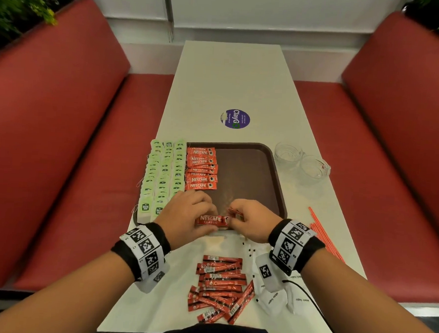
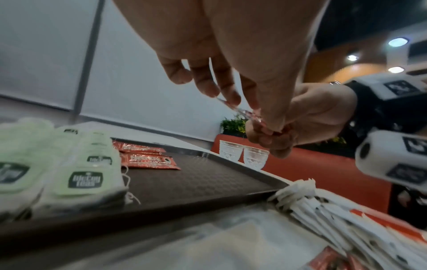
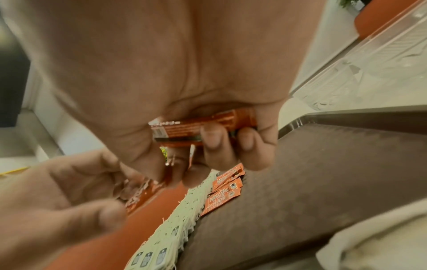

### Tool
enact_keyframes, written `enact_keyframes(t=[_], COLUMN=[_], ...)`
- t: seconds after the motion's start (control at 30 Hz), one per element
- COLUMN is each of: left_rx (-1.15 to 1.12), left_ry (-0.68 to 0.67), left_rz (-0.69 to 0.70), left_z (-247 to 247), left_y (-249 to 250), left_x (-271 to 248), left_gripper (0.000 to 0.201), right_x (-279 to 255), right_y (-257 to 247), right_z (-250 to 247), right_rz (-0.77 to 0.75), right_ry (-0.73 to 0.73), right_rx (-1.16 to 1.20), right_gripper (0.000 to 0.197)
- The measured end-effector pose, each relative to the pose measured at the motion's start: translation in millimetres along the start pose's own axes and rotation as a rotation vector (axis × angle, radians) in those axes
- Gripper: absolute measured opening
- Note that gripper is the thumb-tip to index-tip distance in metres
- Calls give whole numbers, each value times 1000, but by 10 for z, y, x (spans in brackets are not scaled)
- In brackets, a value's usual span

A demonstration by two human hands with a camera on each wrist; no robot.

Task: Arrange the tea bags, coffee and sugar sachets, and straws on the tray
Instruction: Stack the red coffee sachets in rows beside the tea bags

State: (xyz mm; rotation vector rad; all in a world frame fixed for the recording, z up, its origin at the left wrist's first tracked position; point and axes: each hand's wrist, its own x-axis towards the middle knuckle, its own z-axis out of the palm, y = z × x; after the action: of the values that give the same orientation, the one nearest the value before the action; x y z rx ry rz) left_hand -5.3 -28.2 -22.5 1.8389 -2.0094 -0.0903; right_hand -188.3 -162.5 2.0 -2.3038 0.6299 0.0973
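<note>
In the head view, a dark brown plastic tray [image 1: 251,173] is seen on a long pale table [image 1: 230,77]. Three rows of pale green tea bags [image 1: 162,178] are laid along the tray's left side, with a column of red coffee sachets [image 1: 201,169] just to their right. At the tray's near edge, one red coffee sachet [image 1: 211,220] is held flat between the left hand [image 1: 185,215] and the right hand [image 1: 251,221], fingers of both curled on it. A loose heap of red sachets [image 1: 219,286] lies nearer on the table, white sugar sachets [image 1: 275,299] to its right, thin red straws [image 1: 324,235] at the right edge, and two clear glass cups [image 1: 300,161] right of the tray. In the left wrist view, the left hand's fingers [image 2: 208,85] are seen pinching the sachet's end against the thumb. In the right wrist view, further red sachets [image 3: 203,127] are seen clasped in the right hand's curled fingers [image 3: 215,142].
</note>
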Motion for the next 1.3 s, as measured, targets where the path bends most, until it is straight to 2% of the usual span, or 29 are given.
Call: enact_keyframes(t=[0.1, 0.2, 0.33, 0.47, 0.6, 0.73, 0.87, 1.07, 1.17, 1.3], left_rx=[13, 50, 126, 259, 313, 320, 296, 297, 292, 278], left_ry=[-44, -139, -246, -372, -467, -447, -490, -494, -479, -476], left_rz=[-114, -190, -358, -490, -529, -527, -519, -545, -561, -560], left_z=[-18, 1, 65, 121, 203, 278, 313, 297, 296, 265], left_y=[-62, -131, -286, -526, -639, -689, -678, -713, -724, -707], left_x=[50, 137, 320, 503, 643, 707, 710, 850, 891, 910], left_gripper=[27, 21, 17, 15, 13, 18, 17, 18, 16, 16], right_x=[74, 129, 164, 160, 168, 210, 246, 287, 293, 301], right_y=[31, 40, 79, 161, 176, 190, 213, 254, 281, 261], right_z=[27, 42, 42, 38, 28, 13, 10, 71, 109, 101], right_rz=[-67, -87, -2, 43, 60, 74, 52, 31, 35, 46], right_ry=[29, 86, 168, 148, 136, 122, 130, 136, 124, 101], right_rx=[-69, -115, -77, -34, -24, -69, -102, -94, -87, -82], right_gripper=[13, 16, 13, 21, 32, 13, 18, 11, 22, 27])
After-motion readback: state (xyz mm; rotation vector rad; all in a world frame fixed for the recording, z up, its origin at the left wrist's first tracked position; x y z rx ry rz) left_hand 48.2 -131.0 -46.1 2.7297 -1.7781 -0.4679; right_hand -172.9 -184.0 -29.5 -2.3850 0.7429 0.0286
